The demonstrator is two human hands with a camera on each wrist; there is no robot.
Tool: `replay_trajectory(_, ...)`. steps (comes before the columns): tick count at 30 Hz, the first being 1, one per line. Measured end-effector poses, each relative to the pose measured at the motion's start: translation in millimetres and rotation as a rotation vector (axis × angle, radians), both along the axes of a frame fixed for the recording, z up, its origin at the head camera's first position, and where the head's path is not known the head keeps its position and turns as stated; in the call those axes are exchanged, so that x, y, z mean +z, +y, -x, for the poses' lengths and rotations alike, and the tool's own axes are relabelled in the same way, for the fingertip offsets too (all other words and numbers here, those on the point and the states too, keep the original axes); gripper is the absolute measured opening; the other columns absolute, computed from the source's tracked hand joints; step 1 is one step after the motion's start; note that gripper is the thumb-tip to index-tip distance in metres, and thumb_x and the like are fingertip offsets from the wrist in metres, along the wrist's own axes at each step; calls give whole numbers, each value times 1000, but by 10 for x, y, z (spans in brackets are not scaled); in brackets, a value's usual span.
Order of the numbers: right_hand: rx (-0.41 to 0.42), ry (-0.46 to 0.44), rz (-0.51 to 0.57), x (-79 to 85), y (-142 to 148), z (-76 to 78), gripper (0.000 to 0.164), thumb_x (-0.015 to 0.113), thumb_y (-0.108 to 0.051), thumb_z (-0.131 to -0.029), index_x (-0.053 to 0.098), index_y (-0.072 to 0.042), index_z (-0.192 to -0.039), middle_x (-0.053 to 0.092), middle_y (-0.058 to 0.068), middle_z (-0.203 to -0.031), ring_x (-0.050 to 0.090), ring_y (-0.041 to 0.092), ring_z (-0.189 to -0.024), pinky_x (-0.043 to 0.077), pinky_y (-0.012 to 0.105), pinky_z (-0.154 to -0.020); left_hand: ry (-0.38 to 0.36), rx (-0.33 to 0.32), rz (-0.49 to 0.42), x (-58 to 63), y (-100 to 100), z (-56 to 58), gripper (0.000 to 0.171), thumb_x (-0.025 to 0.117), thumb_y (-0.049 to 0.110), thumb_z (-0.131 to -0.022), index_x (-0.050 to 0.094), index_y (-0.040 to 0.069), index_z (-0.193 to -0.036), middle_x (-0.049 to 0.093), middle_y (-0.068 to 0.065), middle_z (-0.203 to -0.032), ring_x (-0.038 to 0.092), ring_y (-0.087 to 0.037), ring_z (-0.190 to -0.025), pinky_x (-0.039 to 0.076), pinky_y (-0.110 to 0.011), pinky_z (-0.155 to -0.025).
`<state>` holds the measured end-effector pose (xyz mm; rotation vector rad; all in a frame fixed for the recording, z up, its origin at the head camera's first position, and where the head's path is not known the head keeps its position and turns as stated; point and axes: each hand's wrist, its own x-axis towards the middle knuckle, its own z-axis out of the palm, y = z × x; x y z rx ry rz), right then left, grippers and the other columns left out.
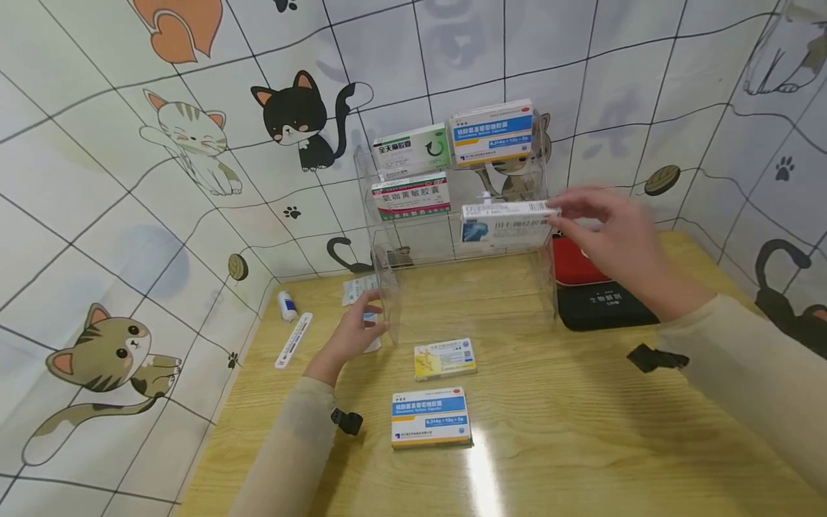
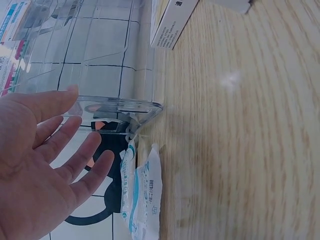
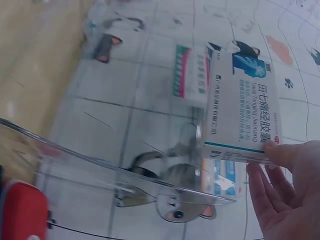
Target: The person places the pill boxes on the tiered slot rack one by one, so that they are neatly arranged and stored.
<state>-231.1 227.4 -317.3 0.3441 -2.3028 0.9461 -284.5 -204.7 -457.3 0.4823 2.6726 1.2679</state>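
Note:
My right hand [image 1: 617,237] pinches one end of a white medicine box [image 1: 507,224] with a blue picture, at the middle level of a clear acrylic rack [image 1: 468,287]. In the right wrist view, the thumb lies on the front of the box [image 3: 242,105] and the fingers are behind it. My left hand [image 1: 352,330] is by the rack's lower left side, fingers spread and relaxed; in the left wrist view the fingertips are right at the clear side panel [image 2: 120,105]. A red, white and green box [image 1: 412,197] sits left of the held box on the same level.
A green box [image 1: 413,152] and a blue-white box [image 1: 492,135] stand on the top level. A small yellow-white box [image 1: 446,359] and a larger blue-white box [image 1: 431,418] lie in front. Left are packets [image 2: 145,195], a white bottle [image 1: 287,306]; right, red [image 1: 575,262] and black cases [image 1: 604,305].

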Motion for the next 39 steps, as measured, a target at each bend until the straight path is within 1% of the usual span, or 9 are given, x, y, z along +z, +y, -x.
replay_trajectory(5, -55, 43, 89, 353, -38, 309, 30, 76, -24, -95, 76, -18, -124, 72, -1, -123, 69, 8, -105, 51, 9, -94, 21, -4, 0, -7, -2, -2, 65, 67, 8, -100, 34, 7, -157, 40, -18, -160, 52, -38, -137, 50, -56, -109)
replay_trajectory(7, -67, 58, 109, 442, -40, 431, 30, 75, -25, -96, 76, -20, -125, 71, -1, -125, 70, 11, -109, 52, 13, -98, 17, -5, 0, -2, 2, -5, 66, 67, 9, -101, 34, 7, -157, 39, -18, -160, 51, -37, -138, 49, -56, -110)
replay_trajectory(11, -66, 77, 127, 528, -39, 670, 29, 73, -25, -97, 75, -19, -126, 71, 0, -126, 70, 10, -110, 52, 16, -101, -1, -10, 0, 12, 4, -8, 67, 66, 10, -101, 32, 9, -159, 37, -17, -162, 50, -37, -140, 48, -57, -111)
replay_trajectory(17, -51, 58, 87, 508, -22, 921, 30, 70, -23, -99, 74, -17, -127, 68, -1, -130, 68, 16, -114, 55, 23, -103, 4, -8, -3, 4, -1, 7, 66, 67, 9, -101, 33, 9, -158, 37, -18, -162, 51, -38, -139, 49, -56, -111)
replay_trajectory(23, -40, -1, 8, 408, -12, 981, 30, 70, -20, -99, 74, -15, -128, 67, 2, -134, 63, 17, -117, 56, 28, -103, -9, -6, -6, -1, 11, 9, 66, 67, 8, -100, 33, 8, -158, 39, -18, -161, 51, -37, -139, 49, -56, -110)
replay_trajectory(29, -38, -48, -122, 323, -53, 976, 32, 69, -13, -100, 71, -11, -131, 64, 10, -137, 65, 27, -111, 59, 47, -99, -14, -8, -13, -19, 21, 19, 64, 66, 8, -100, 35, 6, -156, 40, -18, -159, 50, -37, -139, 50, -56, -110)
replay_trajectory(31, -39, -64, -147, 319, -65, 978, 32, 68, -11, -100, 70, -10, -132, 63, 12, -137, 64, 29, -111, 59, 50, -98, -16, -10, -17, -28, 22, 25, 64, 67, 9, -100, 35, 5, -156, 40, -18, -159, 50, -37, -139, 49, -56, -110)
replay_trajectory(36, -50, -153, -198, 348, -103, 990, 32, 67, -12, -101, 70, -9, -133, 63, 14, -137, 60, 32, -119, 57, 51, -102, -21, -5, -21, -41, -6, 35, 64, 67, 9, -100, 36, 7, -156, 40, -17, -160, 50, -36, -140, 49, -56, -111)
replay_trajectory(39, -68, -207, -235, 401, -130, 961, 35, 67, -12, -101, 68, -8, -136, 61, 16, -141, 55, 35, -131, 52, 53, -109, -19, -7, -21, -30, -11, 34, 63, 67, 10, -100, 37, 9, -155, 40, -16, -160, 50, -36, -140, 49, -56, -111)
